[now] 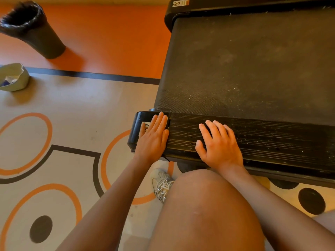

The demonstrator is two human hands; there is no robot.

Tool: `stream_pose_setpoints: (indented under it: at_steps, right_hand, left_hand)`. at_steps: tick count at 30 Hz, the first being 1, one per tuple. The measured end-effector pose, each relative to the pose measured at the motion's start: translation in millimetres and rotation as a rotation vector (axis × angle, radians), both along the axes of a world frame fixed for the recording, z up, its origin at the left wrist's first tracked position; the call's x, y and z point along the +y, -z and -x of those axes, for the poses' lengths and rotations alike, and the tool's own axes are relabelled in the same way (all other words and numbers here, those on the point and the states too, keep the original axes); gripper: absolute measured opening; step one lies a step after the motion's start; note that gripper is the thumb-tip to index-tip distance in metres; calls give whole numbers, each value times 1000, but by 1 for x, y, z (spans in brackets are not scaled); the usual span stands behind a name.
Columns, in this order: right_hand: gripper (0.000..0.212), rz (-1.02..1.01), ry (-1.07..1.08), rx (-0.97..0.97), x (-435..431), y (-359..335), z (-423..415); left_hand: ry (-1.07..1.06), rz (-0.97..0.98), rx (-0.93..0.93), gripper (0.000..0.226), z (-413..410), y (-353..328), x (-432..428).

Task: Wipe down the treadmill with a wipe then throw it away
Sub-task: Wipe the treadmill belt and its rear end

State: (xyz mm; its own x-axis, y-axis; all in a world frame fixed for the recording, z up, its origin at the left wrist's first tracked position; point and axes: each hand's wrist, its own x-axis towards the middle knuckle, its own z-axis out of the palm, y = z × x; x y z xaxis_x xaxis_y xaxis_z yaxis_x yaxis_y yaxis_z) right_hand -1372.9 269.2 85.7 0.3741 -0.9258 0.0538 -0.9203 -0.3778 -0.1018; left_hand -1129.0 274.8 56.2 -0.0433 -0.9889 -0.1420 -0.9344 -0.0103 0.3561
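The black treadmill [253, 66] fills the upper right, its dusty belt running away from me and a ribbed side rail [272, 140] along the near edge. My left hand [153, 137] rests flat, fingers straight, on the glossy black end cap at the rail's left corner, partly covering a white label. My right hand [218, 144] lies flat with fingers spread on the ribbed rail, a little to the right. Neither hand holds anything. I see no wipe in either hand. A pale green tub [15, 77] with white and blue contents sits on the floor at far left.
A black bin [34, 31] lined with a black bag stands on the orange floor at top left. My bare knee [204, 205] and a white sneaker [162, 184] are close below the hands. The floor shows beige vinyl with orange rings and black dots.
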Motion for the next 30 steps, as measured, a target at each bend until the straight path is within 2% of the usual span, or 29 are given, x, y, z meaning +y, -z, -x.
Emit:
stream_pose_setpoints:
  at_steps: [5,10,14,25,30]
  right_hand:
    - [60,-1,10,9,0,-1,0]
    - [61,-8,7,2,-1,-1,1]
    - [61,-2,8,9,-1,1,0]
    - [61,0,16,25,-1,2,0]
    - [60,4,13,4,-2,2,0]
  left_hand:
    - [-13,-36,-12,57,6,-6,-33]
    - [11,4,37,57,14,-4,5]
    - [-12,33,7,57,19,1,19]
    - [-20,-13,22,59,31,-5,-32]
    - [1,24,54,58,34,-9,10]
